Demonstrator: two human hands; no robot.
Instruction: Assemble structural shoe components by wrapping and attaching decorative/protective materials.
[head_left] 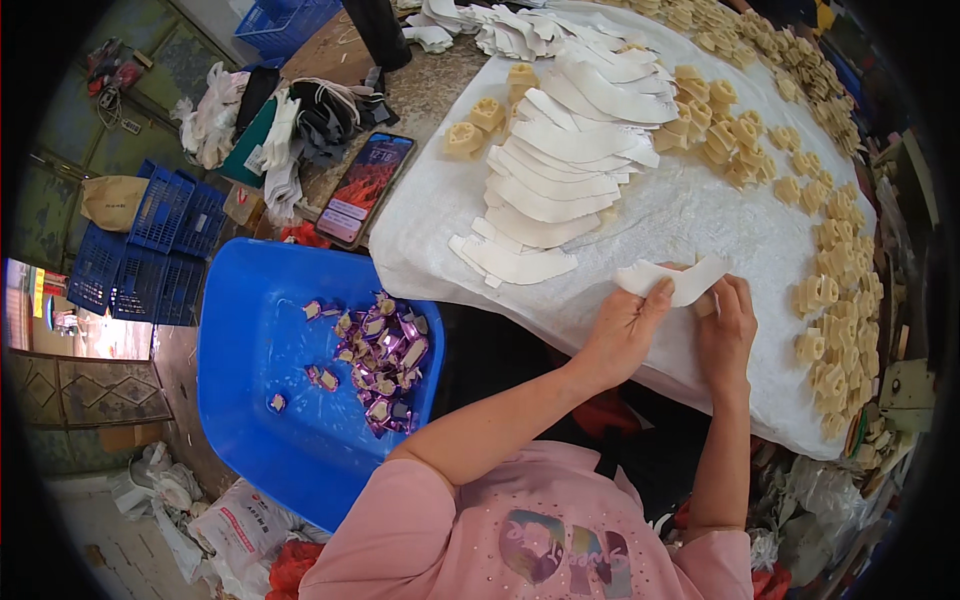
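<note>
Over the near part of the white-covered table [700,215], my left hand [632,325] pinches a curved white strip [655,275] between thumb and fingers. My right hand [727,325] is closed at the strip's other end, its fingers bent around a beige moulded piece [706,304] that is mostly hidden beneath. Beyond my hands, a fanned stack of similar white strips [560,190] lies overlapping. Loose beige pieces [715,125] sit to the right of the stack, and a few more beige pieces [475,125] sit to its left.
A blue tub [290,400] at my left holds purple shiny-wrapped pieces [385,350]. Behind it a phone [367,190] with a lit screen lies by the table edge, near a pile of cloths [325,115]. Blue crates [150,250] stand far left. Many beige pieces [845,290] line the right edge.
</note>
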